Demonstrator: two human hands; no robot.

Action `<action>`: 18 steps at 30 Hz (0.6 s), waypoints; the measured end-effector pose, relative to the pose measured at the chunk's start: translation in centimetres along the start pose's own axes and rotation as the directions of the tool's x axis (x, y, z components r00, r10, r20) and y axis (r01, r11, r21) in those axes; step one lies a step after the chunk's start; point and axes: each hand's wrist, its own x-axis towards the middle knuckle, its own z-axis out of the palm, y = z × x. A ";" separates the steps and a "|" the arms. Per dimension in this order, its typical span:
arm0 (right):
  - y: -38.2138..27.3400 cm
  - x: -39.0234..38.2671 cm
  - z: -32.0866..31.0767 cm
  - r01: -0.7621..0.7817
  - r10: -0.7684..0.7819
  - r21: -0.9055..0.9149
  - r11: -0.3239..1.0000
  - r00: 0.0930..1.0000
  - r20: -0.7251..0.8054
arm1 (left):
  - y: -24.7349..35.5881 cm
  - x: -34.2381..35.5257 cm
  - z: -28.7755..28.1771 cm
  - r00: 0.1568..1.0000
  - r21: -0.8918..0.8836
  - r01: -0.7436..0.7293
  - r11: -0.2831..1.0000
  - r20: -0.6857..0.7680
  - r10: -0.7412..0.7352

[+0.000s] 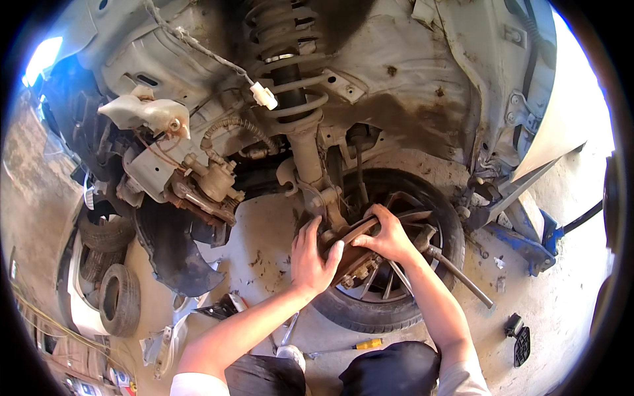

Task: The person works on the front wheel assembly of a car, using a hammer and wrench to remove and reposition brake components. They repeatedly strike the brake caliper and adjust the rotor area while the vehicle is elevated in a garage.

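A rusty brown brake disc (353,263), seen nearly edge-on below the strut (306,155), sits between my hands. My left hand (312,261) grips its left side, thumb over the edge and fingers stretched along the outside. On the right, my right hand (388,239) is closed round the upper rim, with the thumb on the near side. The strut's lower bracket (323,198) comes down just above the disc. Part of the disc and the joint behind it are hidden by my hands.
Under the disc lies a wheel (432,300); a metal pipe (462,278) sticks out above it. A brake caliper (216,179) hangs at left, and a wired white connector (263,96) dangles. A blue jack (545,247) stands right. A yellow-handled screwdriver (368,344) lies near my knees.
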 end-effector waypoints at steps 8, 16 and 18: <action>0.2 0.1 0.2 0.011 -0.010 -0.028 1.000 1.000 0.015 | -0.8 -0.3 -0.9 0.998 -0.105 -0.037 0.994 0.055 0.043; -0.1 0.9 -1.0 -0.060 0.031 0.146 0.988 0.982 0.188 | -0.8 -0.6 -0.7 1.000 -0.180 -0.023 0.983 0.016 0.026; 0.2 0.7 -0.6 -0.017 0.010 0.062 0.998 0.994 0.111 | -0.6 -0.3 -0.8 0.998 -0.175 -0.030 0.984 0.043 0.038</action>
